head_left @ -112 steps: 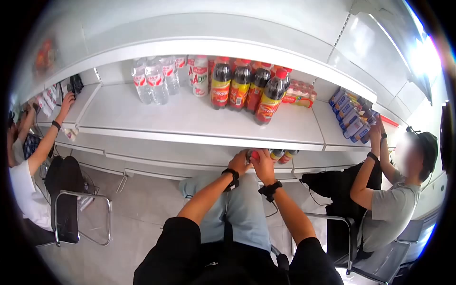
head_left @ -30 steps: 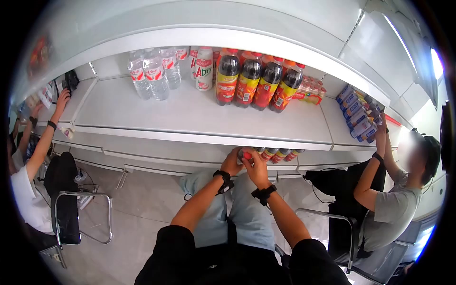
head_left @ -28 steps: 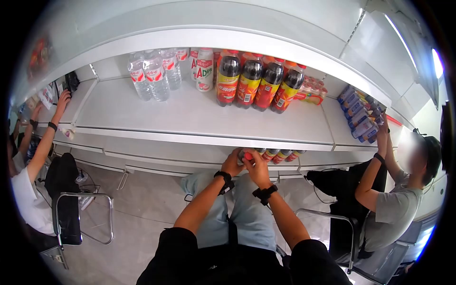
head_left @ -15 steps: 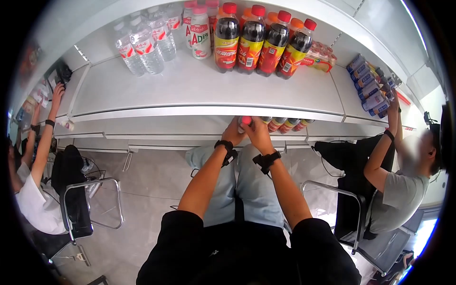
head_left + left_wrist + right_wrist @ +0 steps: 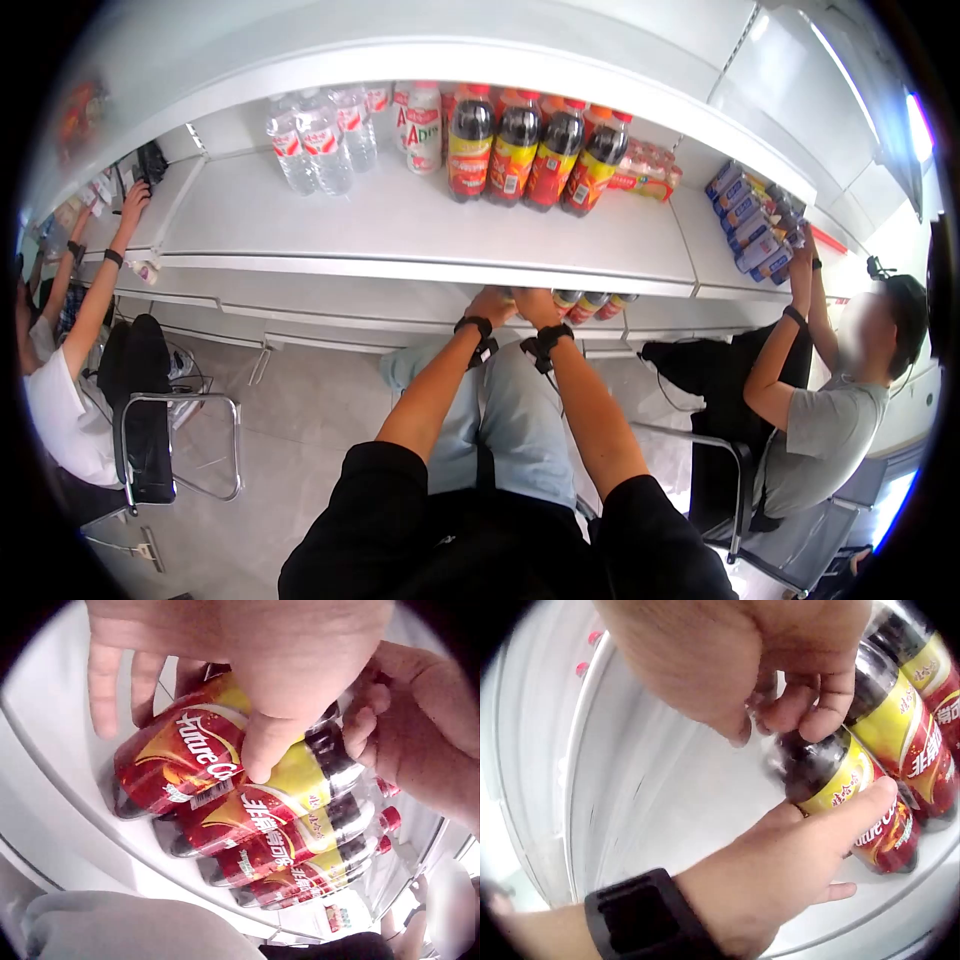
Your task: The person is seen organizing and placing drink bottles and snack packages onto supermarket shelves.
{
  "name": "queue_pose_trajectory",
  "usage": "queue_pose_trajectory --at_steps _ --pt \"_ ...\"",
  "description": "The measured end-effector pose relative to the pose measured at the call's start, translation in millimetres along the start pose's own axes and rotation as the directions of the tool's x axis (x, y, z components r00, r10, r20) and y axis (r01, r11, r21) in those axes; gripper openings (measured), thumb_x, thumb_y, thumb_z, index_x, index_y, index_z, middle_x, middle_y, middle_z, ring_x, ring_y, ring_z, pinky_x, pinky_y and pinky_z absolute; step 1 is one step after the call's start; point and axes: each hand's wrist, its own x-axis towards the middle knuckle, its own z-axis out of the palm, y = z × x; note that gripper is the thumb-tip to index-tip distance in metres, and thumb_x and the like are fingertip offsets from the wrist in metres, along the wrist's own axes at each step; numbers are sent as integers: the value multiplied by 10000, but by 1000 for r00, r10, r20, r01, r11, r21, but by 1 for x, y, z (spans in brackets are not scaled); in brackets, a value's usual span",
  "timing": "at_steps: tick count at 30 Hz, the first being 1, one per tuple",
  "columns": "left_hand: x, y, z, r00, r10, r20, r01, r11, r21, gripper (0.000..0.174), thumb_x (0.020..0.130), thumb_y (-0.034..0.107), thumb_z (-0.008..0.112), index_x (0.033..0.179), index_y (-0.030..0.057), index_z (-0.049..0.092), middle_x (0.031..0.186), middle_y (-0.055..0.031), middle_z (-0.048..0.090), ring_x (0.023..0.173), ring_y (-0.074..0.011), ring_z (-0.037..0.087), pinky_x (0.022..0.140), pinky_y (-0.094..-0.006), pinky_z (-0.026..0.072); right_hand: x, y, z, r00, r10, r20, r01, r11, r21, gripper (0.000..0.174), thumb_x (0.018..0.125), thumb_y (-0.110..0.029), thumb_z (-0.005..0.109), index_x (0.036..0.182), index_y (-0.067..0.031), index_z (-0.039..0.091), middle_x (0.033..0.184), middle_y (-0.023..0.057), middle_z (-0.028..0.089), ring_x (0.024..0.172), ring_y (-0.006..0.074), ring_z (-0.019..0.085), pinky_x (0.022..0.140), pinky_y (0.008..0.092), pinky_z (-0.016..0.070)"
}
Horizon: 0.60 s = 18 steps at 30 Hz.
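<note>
My left hand [image 5: 490, 305] grips a cola bottle [image 5: 187, 742] with a red and yellow label. In the left wrist view its thumb lies across the label and its fingers reach past the far side. My right hand [image 5: 541, 306] has its curled fingers at the top of the same bottle, pinching it there, seen in the right wrist view over the dark neck [image 5: 810, 761]. The cap is hidden by the fingers. The bottle stands at the end of a row of matching cola bottles [image 5: 270, 832] on the lower shelf [image 5: 350, 300].
Above, the upper shelf [image 5: 400, 225] overhangs my hands. It bears water bottles [image 5: 320, 150], white milk-drink bottles [image 5: 424, 135], cola bottles [image 5: 512, 165] and a pack of small bottles [image 5: 645, 175]. A person [image 5: 830, 400] sits at right beside blue-labelled packs [image 5: 745, 225]; another person [image 5: 75, 400] is at left.
My hands have reached further in under the upper shelf's edge, and the red cap between them is now hidden. Earliest, the rightmost upper cola bottle stood forward; it is now in line.
</note>
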Motion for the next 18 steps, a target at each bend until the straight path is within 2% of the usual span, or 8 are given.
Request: queue_pose_trajectory --at_steps 1,3,5,6,9,10,13,18 --pt "-8 4 1 989 91 -118 -93 996 -11 888 744 494 760 1386 -15 415 1306 -258 563 1215 -391 549 1001 -438 463 -2 -3 -1 994 -80 -77 80 997 3 279 862 -155 668 1062 39 648 1015 249 672 958 413 635 874 438 487" --pt "-15 5 -3 952 282 -123 -294 951 -99 806 784 375 762 1387 -23 405 1327 -259 538 1201 -398 550 1024 -433 443 -8 -9 -10 981 -156 -116 175 969 176 342 852 -144 699 1129 34 607 987 244 654 925 391 640 815 441 507" --pt "-47 25 -19 957 135 -258 -209 936 -284 737 801 266 760 1376 -33 409 1275 -269 558 1170 -393 564 1010 -421 454 -30 -36 -32 998 -3 -68 11 993 113 411 835 -89 681 1210 18 551 1054 256 632 893 420 636 746 457 512" --pt "-53 21 -23 936 237 -260 -303 918 -255 718 851 216 745 1429 5 374 1416 -188 481 1338 -315 452 1082 -401 398 -39 -31 -29 995 -11 -96 24 991 132 490 840 -64 683 1289 -11 492 1096 245 618 864 355 654 684 408 527" --pt "-102 30 -38 971 208 -119 -237 765 -599 444 940 146 654 1334 35 483 1292 -107 586 1229 -239 554 1007 -360 465 -68 -64 -54 997 -43 -63 57 971 232 424 858 -50 675 1258 -18 538 1076 208 640 837 280 667 659 348 534" --pt "-116 38 -49 959 272 -78 -257 723 -642 255 982 106 588 1221 27 552 1157 -55 642 1102 -171 620 946 -305 497 -76 -81 -67 998 -69 4 65 950 306 312 877 -34 664 1184 -20 608 1077 163 661 831 243 671 659 305 534" --pt "-168 80 -87 974 224 38 -110 609 -786 221 981 110 593 1185 26 577 1119 -53 651 1031 -155 640 923 -288 500 -94 -122 -100 981 -175 80 130 909 396 199 898 -39 652 1096 -18 665 1108 127 672 854 202 674 664 277 531" --pt "-206 148 -155 884 454 -113 -387 575 -721 187 997 136 558 1157 42 582 959 -39 658 876 -122 631 717 -263 458 -84 -166 -148 988 -152 13 112 782 613 149 963 -81 606 1058 21 660 881 58 707 707 87 626 651 242 511"
